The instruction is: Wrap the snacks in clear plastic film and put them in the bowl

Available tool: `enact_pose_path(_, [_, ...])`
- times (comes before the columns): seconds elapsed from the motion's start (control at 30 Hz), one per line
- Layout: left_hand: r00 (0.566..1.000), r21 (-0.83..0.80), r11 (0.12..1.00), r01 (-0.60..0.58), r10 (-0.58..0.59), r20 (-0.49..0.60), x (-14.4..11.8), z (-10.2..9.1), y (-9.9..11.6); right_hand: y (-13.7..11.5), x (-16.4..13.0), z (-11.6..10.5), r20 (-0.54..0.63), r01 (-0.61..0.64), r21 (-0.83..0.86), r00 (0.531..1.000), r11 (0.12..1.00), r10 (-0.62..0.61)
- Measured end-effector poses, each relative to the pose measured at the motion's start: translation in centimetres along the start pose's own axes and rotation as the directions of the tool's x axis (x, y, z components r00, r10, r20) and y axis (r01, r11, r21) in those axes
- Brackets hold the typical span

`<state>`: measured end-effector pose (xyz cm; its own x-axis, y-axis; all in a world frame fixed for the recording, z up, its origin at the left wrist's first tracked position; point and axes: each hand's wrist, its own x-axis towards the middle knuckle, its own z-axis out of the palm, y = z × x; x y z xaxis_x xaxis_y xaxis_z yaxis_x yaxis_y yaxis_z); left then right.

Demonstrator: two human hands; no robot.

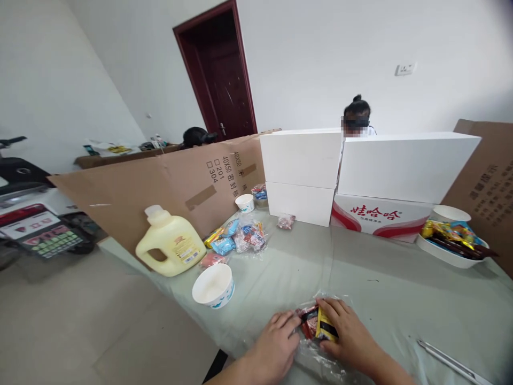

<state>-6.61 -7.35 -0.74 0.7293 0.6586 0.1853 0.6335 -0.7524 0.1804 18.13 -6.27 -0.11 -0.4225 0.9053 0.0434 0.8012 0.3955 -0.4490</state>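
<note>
Near the front of the table, a clear plastic bag [316, 350] lies spread under small snack packets. My right hand [350, 334] is closed over a yellow and black snack packet [325, 325], its fingers along the top edge. Beside it is a red and brown packet [309, 322]. From the left, my left hand [278, 339] has its fingers curled together at the edge of the bag, touching the red packet's side. How firmly it grips the plastic is hard to see. To the left of the hands stands a white paper bowl [214, 286].
A yellow jug [170, 246] and several bagged snacks [250, 235] are at left. White boxes [300, 176] and cardboard panels [172, 182] wall the back. A dish of snacks [451, 256] stands at right, a utility knife [449, 361] in front. People sit behind the boxes.
</note>
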Motion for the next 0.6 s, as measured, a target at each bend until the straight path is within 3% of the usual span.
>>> enact_pose_path(0.17, [0.997, -0.120, 0.992, 0.032, -0.040, -0.068, 0.4, 2.0, 0.4, 0.0, 0.1, 2.3, -0.028, 0.103, -0.117, 0.994, 0.988, -0.107])
enact_pose_path(0.27, [0.997, -0.221, 0.975, 0.039, -0.051, -0.050, 0.7, 0.8, 0.2, 0.7, 0.4, 3.8, -0.091, 0.171, -0.181, 0.978, 0.968, -0.190])
enact_pose_path(0.37, [0.994, -0.290, 0.952, 0.101, -0.109, -0.011, 2.1, -3.5, -1.5, 2.0, 0.4, 5.3, -0.189, 0.215, -0.259, 0.945, 0.942, -0.268])
enact_pose_path(0.43, [0.982, -0.228, 0.956, 0.186, -0.185, 0.025, 4.2, -7.4, -4.0, 3.1, 0.3, 6.1, -0.225, 0.239, -0.295, 0.924, 0.925, -0.310])
enact_pose_path(0.47, [0.962, -0.168, 0.947, 0.274, -0.267, 0.064, 5.8, -9.2, -5.7, 3.7, 0.3, 6.4, -0.235, 0.249, -0.307, 0.915, 0.919, -0.327])
enact_pose_path(0.5, [0.915, -0.104, 0.910, 0.401, -0.391, 0.105, 7.5, -10.9, -7.6, 4.1, 0.3, 6.7, -0.240, 0.259, -0.313, 0.909, 0.914, -0.340])
enact_pose_path(0.6, [0.818, -0.042, 0.818, 0.573, -0.569, 0.081, 13.7, -14.4, -14.4, 4.5, 0.6, 7.5, -0.270, 0.249, -0.297, 0.904, 0.922, -0.331])
